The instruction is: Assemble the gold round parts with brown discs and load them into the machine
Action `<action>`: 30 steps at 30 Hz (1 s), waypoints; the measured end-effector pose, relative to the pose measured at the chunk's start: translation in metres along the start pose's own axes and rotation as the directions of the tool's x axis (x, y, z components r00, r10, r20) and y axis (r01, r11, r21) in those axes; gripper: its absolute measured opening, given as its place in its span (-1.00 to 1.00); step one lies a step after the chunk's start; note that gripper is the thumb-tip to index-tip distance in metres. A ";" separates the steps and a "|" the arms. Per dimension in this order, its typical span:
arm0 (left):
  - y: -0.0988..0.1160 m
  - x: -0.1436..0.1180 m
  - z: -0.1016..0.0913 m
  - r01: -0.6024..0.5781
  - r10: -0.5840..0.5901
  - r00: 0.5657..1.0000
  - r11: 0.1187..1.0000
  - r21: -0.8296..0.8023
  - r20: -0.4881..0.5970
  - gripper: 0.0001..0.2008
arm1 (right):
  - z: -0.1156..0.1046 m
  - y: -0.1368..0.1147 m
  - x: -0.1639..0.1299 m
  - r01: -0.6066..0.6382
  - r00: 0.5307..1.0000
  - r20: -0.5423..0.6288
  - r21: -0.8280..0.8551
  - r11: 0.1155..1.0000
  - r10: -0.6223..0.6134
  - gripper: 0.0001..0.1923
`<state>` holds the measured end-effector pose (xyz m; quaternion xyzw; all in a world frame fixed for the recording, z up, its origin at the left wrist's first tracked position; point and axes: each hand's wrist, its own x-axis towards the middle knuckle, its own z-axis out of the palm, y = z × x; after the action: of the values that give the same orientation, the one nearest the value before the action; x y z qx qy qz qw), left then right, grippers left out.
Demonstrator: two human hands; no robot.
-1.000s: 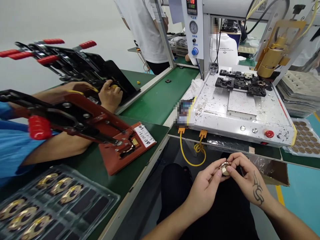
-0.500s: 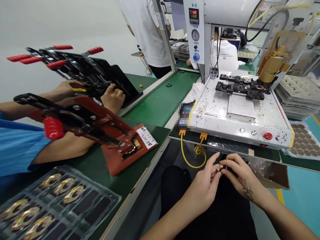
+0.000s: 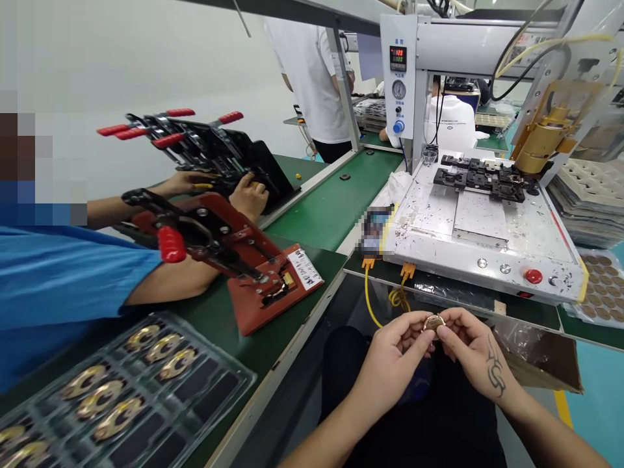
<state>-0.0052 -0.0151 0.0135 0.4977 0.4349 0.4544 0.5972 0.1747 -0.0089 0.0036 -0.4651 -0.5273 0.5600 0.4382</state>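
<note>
Above my lap, my left hand (image 3: 397,348) and my right hand (image 3: 465,341) pinch a small round gold-coloured metal part (image 3: 433,324) between them. Its flat face is tilted up toward me, and the thumbs press on its near edge. Fingers hide its sides, so I cannot tell exactly what it is. Beyond the hands stands a white bench machine (image 3: 429,260) with black fixtures (image 3: 480,177) on its bed and a brass-coloured cylinder head (image 3: 541,146) over their right end.
On the left bench lie a clear tray (image 3: 244,377) of gold ring-like parts and a red clamp fixture (image 3: 253,312). A co-worker's hand (image 3: 249,197) works at a black clamp fixture (image 3: 273,172). Round brown discs (image 3: 604,286) and stacked trays (image 3: 585,201) stand at right. Yellow cables (image 3: 370,302) hang in front.
My view has turned slightly left, shifting the scene rightward. The gold part has been turned so its flat face shows, and my fingers have curled in more around it.
</note>
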 end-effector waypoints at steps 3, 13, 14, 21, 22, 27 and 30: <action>0.001 -0.003 -0.001 -0.011 0.011 1.000 1.000 0.009 -0.006 -0.72 | 0.001 -0.001 -0.001 -0.028 1.000 0.012 0.025 0.999 0.028 -0.63; 0.013 -0.007 -0.004 0.003 -0.002 1.000 0.998 0.060 -0.016 -0.75 | 0.003 -0.006 0.002 -0.067 0.995 0.077 0.022 0.997 0.065 -0.59; 0.013 -0.007 -0.004 0.008 -0.007 1.000 0.998 0.059 -0.016 -0.75 | 0.004 -0.007 0.002 -0.068 0.995 0.080 0.018 0.998 0.067 -0.59; 0.010 -0.005 -0.009 0.028 -0.027 0.999 0.998 0.052 -0.021 -0.75 | -0.004 -0.004 0.007 0.002 0.992 0.128 -0.109 0.994 0.012 -0.66; 0.010 -0.004 -0.009 0.027 -0.026 0.999 0.998 0.053 -0.031 -0.75 | -0.007 -0.004 0.009 0.070 0.986 0.160 -0.158 0.985 -0.044 -0.62; 0.006 -0.008 -0.010 -0.024 0.035 0.995 0.994 0.105 -0.098 -0.80 | -0.015 -0.008 0.026 0.514 0.828 0.446 -0.363 0.777 -0.339 -0.56; 0.018 -0.013 -0.020 -0.097 0.113 0.991 0.976 0.197 -0.075 -0.82 | -0.010 -0.009 0.039 0.626 0.758 0.509 -0.391 0.675 -0.407 -0.53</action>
<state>-0.0298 -0.0224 0.0298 0.5555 0.4751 0.4620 0.5022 0.1774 0.0316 0.0101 -0.2785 -0.8484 0.3161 0.3205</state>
